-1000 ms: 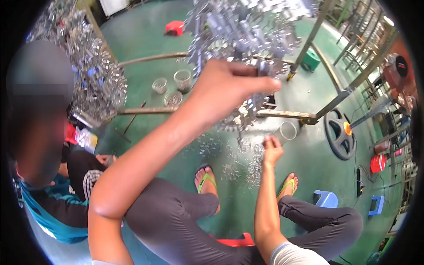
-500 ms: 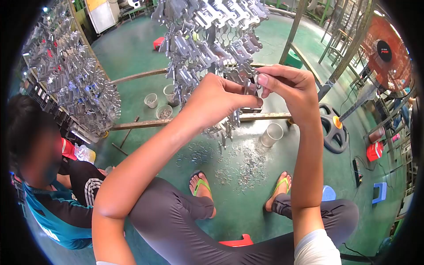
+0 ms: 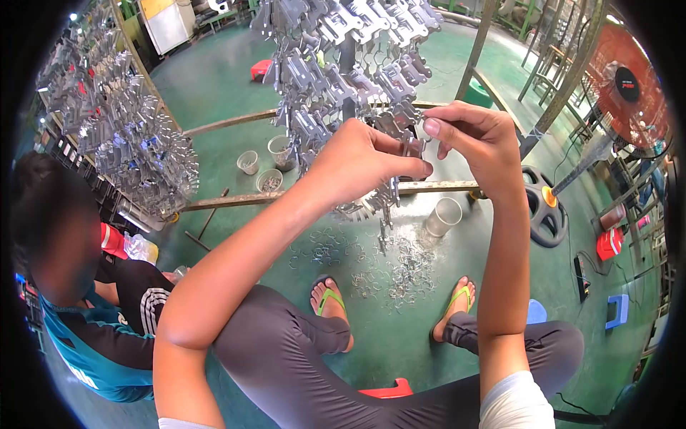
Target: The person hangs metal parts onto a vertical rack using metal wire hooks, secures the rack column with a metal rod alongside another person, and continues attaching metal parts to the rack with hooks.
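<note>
A dense cluster of grey metal parts hangs in front of me. At its lower right side my left hand is closed on a metal part between thumb and fingers. Close to the right of that part, my right hand has its thumb and index finger pinched together at the cluster's edge; what sits between the fingertips is too small to make out. Many small metal hooks lie scattered on the green floor below, beside a clear plastic cup.
A co-worker sits at the left near a second hanging cluster. Clear cups stand beyond a metal frame bar. A fan is at the right, with a blue stool below it.
My right hand has risen from above the floor hooks to beside my left hand. The left hand keeps its hold. Over the last half second, both hands have barely moved.
</note>
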Motion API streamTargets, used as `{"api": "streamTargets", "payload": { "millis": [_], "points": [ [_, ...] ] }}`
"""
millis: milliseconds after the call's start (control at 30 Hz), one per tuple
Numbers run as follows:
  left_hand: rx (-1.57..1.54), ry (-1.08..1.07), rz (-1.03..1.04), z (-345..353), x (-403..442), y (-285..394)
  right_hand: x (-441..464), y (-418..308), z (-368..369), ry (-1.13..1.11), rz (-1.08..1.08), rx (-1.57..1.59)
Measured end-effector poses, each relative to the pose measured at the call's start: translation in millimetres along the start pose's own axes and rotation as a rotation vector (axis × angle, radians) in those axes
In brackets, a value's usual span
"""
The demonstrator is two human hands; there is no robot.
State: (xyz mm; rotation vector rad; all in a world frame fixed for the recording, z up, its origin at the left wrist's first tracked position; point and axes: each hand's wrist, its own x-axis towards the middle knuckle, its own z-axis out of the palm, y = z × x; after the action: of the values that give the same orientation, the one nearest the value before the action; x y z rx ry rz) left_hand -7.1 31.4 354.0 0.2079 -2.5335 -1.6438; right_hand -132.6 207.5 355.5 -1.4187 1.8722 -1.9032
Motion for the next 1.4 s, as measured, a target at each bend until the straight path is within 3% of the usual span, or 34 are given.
{"api": "streamTargets", "payload": {
  "millis": [500,633,767,867,1133,1233,1400],
  "points": [
    [0.154,-0.029,-0.011,-6,3,5,-2,1,7,0.023,0.040,0.119],
    [0.192,0.231,0.102,-6,0,20,1,5,7,0.108,-0.031,0.192],
    [0.391,0.654,0.471,-7,3,32,3,-1,8,0.183,-0.026,0.173],
    [0.681,0.849,0.719,-18,16,46,8,-5,9,0.211,-0.041,0.176],
    [1.206,0.955,0.585,-22,46,64,11,-8,5,0.237,-0.063,0.195],
    [1.188,1.004,0.671,-20,45,62,12,-6,5,0.258,-0.072,0.209],
    [0.779,0.949,0.958,-13,38,57,17,-12,9,0.343,-0.122,0.286]
  ]
}}
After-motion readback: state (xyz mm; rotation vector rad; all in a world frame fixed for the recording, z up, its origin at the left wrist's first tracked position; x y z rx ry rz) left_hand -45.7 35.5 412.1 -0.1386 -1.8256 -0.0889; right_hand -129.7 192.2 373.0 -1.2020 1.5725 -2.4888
